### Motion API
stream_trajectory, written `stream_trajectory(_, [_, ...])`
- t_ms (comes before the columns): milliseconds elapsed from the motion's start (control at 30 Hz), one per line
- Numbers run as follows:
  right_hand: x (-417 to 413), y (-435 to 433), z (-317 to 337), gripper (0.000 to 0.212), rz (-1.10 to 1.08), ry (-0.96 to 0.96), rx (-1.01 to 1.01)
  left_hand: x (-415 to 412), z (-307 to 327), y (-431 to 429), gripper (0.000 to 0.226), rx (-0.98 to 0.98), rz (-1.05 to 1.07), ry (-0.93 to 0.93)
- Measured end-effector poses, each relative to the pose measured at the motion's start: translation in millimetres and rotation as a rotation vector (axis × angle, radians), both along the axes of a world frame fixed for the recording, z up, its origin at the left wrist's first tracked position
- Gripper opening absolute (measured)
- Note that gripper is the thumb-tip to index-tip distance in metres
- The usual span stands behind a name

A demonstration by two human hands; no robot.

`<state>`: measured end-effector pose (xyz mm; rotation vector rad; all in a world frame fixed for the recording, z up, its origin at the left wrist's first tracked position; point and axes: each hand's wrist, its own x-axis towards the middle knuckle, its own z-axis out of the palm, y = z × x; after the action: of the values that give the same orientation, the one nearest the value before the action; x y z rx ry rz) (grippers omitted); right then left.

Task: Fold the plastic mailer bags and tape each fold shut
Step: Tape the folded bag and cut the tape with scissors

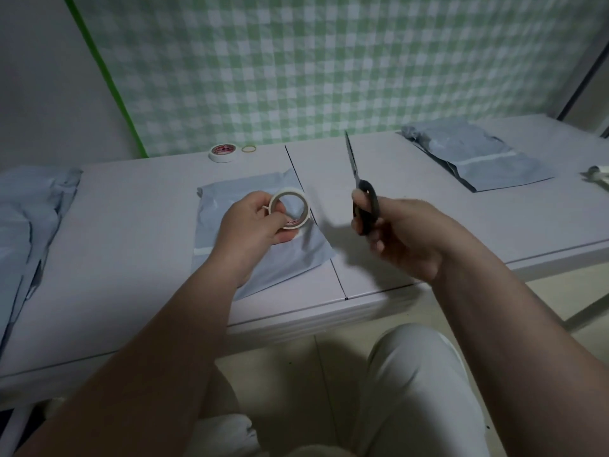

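A folded pale blue mailer bag (263, 255) lies on the white table (131, 258) in front of me, with a strip of white tape across it. Above it my left hand (250, 225) grips a roll of white tape (290, 209). To the right, my right hand (405, 239) holds black-handled scissors (362, 196), their blades together and pointing up and away. Both hands hover a little above the table.
A second tape roll (223, 152) and a rubber band (248, 148) lie at the table's back edge. A stack of folded mailers (478, 156) sits at the back right, unfolded bags (29, 212) drape at the left. A small crumpled object (598, 176) lies far right.
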<state>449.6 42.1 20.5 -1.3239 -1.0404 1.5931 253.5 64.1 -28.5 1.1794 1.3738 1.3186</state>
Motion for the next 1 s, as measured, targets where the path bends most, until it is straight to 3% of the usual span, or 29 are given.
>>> stream_trajectory(133, [-12, -35, 2, 0.042, 0.122, 0.187, -0.211, -1, -5, 3, 0.013, 0.013, -0.007, 0.11])
stream_trajectory(300, [-17, -58, -9, 0.045, 0.143, 0.292, -0.37, -1, -5, 4, 0.013, 0.017, -0.004, 0.103])
stream_trajectory(1000, [-12, -63, -16, 0.041, 0.187, 0.363, -0.388, 2, -3, 1, 0.015, 0.02, 0.021, 0.125])
